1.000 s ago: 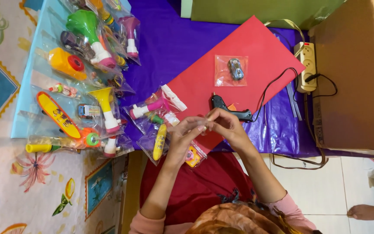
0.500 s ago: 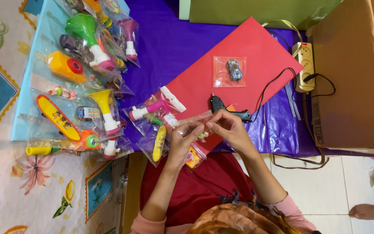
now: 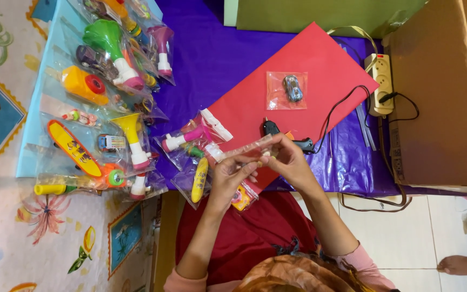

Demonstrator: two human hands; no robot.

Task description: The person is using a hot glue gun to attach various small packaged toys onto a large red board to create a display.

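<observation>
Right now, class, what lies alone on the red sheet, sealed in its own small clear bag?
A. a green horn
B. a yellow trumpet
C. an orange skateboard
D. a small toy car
D: the small toy car in its clear bag rests on the red sheet, above the black glue gun and apart from both hands.

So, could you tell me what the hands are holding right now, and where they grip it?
Both hands hold a small clear plastic bag above the red sheet: the left hand pinches its left part, the right hand its right end.
</observation>
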